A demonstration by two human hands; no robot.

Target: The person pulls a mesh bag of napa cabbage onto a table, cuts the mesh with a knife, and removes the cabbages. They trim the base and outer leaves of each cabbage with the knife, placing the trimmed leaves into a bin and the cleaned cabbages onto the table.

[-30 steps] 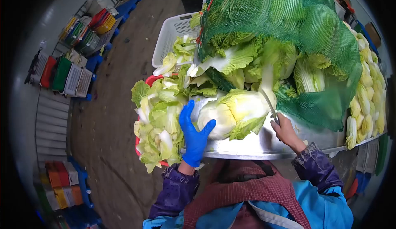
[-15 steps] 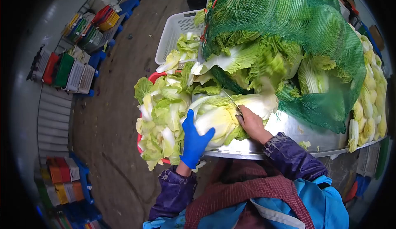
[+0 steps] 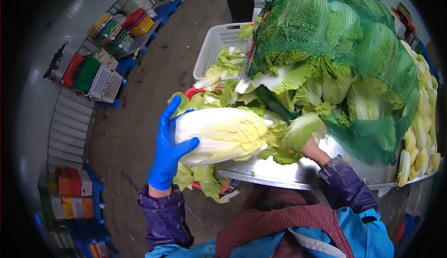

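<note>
My left hand (image 3: 173,144), in a blue glove, grips the base end of a pale napa cabbage (image 3: 219,134) lying sideways in the air over the tray. At the cabbage's leafy end, green outer leaves (image 3: 298,134) fold away to the right. My bare right hand (image 3: 315,152) is behind those leaves; its fingers are hidden, and no knife is visible in it now. Below and behind the cabbage, loose trimmed leaves (image 3: 200,176) fill a red container, whose rim (image 3: 193,92) shows.
A green mesh sack (image 3: 326,30) of cabbages lies open on the metal tray (image 3: 260,170). Trimmed cabbages (image 3: 416,132) are stacked at the right. A white crate (image 3: 205,55) holding leaves stands beyond. Stacked coloured crates (image 3: 86,74) line the left wall.
My left hand has moved left and lifted the cabbage towards me. My right hand, earlier holding a knife at the cabbage, has shifted right behind the outer leaves. The view has shifted slightly.
</note>
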